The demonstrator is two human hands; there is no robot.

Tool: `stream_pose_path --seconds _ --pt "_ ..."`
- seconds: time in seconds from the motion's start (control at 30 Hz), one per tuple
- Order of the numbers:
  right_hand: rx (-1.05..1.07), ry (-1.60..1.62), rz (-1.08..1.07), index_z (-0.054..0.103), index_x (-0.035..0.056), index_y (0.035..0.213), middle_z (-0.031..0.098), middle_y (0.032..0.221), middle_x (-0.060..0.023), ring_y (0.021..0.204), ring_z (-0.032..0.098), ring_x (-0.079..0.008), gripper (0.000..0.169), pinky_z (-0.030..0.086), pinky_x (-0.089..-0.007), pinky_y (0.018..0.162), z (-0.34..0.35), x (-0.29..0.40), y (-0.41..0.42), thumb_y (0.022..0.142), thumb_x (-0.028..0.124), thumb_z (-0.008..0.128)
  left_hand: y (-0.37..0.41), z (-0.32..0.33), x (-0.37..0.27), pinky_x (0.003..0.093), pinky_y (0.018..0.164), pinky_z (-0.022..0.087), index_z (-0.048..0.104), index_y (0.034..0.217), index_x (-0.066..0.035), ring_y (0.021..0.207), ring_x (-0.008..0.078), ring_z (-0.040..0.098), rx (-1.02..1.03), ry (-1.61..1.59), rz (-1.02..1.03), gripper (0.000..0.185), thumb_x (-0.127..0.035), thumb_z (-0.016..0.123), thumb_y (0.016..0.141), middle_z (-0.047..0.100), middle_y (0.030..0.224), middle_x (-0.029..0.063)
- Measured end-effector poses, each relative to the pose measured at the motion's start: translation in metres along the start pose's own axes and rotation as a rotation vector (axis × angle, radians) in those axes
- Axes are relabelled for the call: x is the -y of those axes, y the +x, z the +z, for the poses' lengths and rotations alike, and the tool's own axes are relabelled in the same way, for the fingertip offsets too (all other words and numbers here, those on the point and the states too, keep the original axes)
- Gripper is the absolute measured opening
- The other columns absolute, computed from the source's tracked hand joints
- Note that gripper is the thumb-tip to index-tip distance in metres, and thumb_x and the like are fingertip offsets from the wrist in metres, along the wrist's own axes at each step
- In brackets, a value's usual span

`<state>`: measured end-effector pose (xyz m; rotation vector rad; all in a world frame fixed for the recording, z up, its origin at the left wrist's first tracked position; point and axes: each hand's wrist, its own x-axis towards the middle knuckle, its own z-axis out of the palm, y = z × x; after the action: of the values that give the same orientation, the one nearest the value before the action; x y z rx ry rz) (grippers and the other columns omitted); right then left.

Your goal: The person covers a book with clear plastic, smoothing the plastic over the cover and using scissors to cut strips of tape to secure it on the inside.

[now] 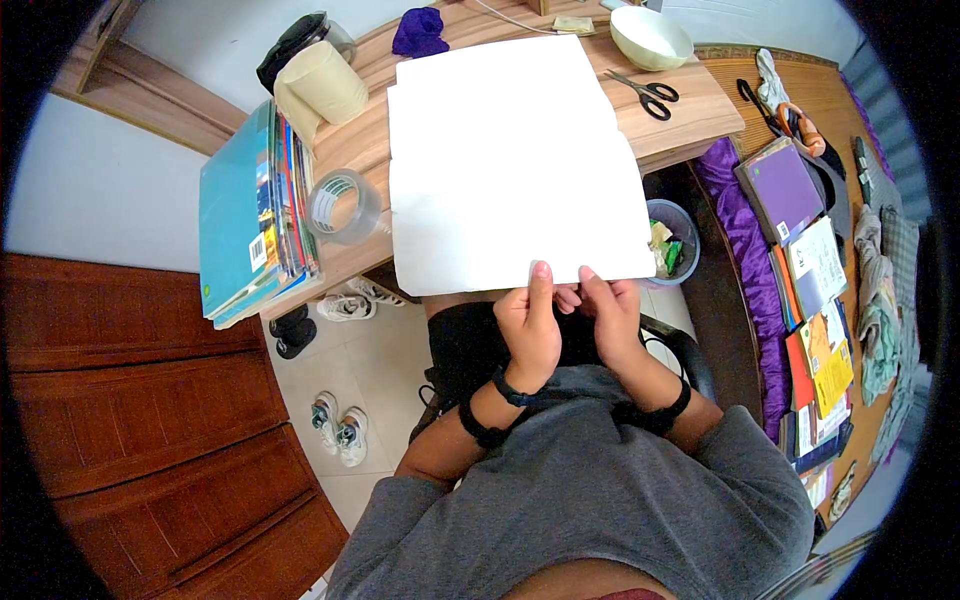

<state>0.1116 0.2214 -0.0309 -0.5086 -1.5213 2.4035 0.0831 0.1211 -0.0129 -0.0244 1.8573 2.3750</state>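
Large white sheets of paper (510,165), at least two by their stepped side edges, lie over the wooden desk and reach past its front edge. My left hand (531,319) grips the near edge of the paper, thumb on top. Close beside it, my right hand (609,307) pinches the same edge further right, its thumb also on top and its fingers partly hidden underneath. A roll of clear tape (358,207) rests on the desk left of the paper. Black-handled scissors (646,94) lie at the paper's right, blades partly apart.
Stacked books (240,210), a toilet paper roll (330,82) and a glass jug (300,41) line the desk's left. Purple cloth (420,32) lies behind the paper; a bowl (651,37) stands back right. A waste bin (679,240) stands below, beside a bed with books (784,187).
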Motion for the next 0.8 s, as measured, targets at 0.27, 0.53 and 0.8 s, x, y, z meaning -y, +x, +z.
stream_pose_path --seconds 0.27,0.53,0.8 --pt "0.027 0.008 0.041 0.067 0.0046 0.081 0.062 0.074 0.0012 0.064 0.053 -0.0063 0.027 0.039 -0.0224 0.058 -0.016 0.017 -0.005 0.102 0.021 0.066 -0.001 -0.003 -0.002 0.0288 0.062 0.047 0.067 0.071 0.002 0.062 0.0141 0.059 0.029 0.034 0.029 0.060 -0.038 0.049 0.111 0.069 0.069 0.0110" --pt "-0.030 -0.085 0.075 0.065 0.0025 0.073 0.048 0.058 0.0050 0.051 0.036 -0.0052 0.043 0.025 -0.0258 0.051 -0.023 0.026 -0.008 0.105 0.031 0.060 -0.001 -0.004 0.000 0.0263 0.060 0.049 0.070 0.071 0.004 0.060 0.0118 0.061 -0.007 0.021 0.051 0.058 -0.036 0.052 0.110 0.070 0.067 0.0091" --pt "-0.047 -0.017 0.048 0.067 0.0020 0.073 0.047 0.057 0.0051 0.051 0.036 -0.0054 0.045 0.025 -0.0265 0.051 -0.019 0.025 -0.007 0.106 0.032 0.058 0.001 0.003 -0.004 0.0250 0.061 0.051 0.072 0.080 0.003 0.062 0.0098 0.062 0.053 -0.080 0.011 0.034 -0.020 0.065 0.103 0.069 0.066 0.0073"
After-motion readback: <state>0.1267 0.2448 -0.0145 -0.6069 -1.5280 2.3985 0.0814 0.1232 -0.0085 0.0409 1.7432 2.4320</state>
